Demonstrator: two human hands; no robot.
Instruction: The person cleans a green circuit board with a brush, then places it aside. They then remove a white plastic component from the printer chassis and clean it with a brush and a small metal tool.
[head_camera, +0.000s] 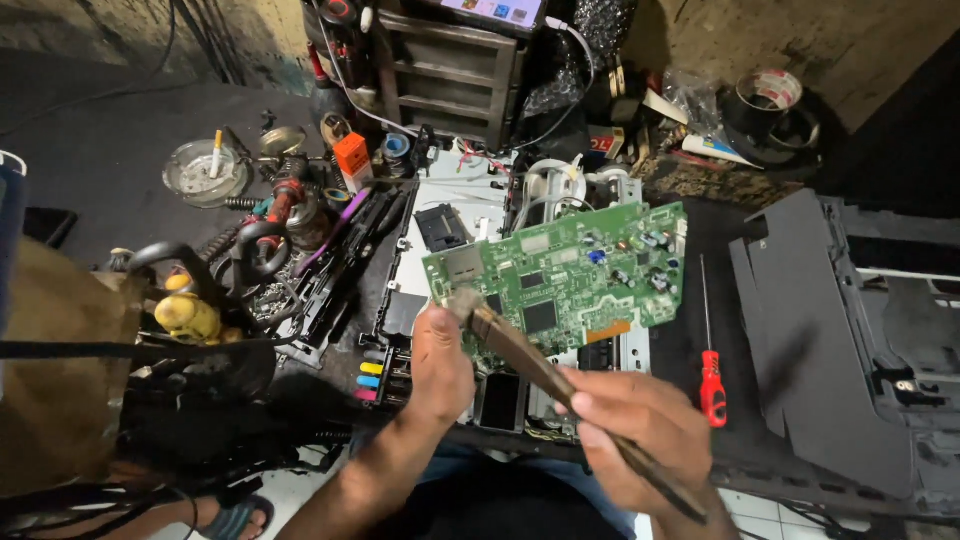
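I see the green circuit board (575, 272) held up over the opened printer (520, 330), my left hand (440, 365) with fingers closed on its lower left edge, my right hand (630, 420) clamped on a brush (520, 350) touching it, a red screwdriver (711, 375) lying nearby.

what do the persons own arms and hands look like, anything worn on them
Both hands are bare: no gloves, rings or watch show on the left hand or the right hand. The left forearm is uncovered as far as the frame's lower edge, with no sleeve in view. Little of the right arm shows, so a sleeve there cannot be told.
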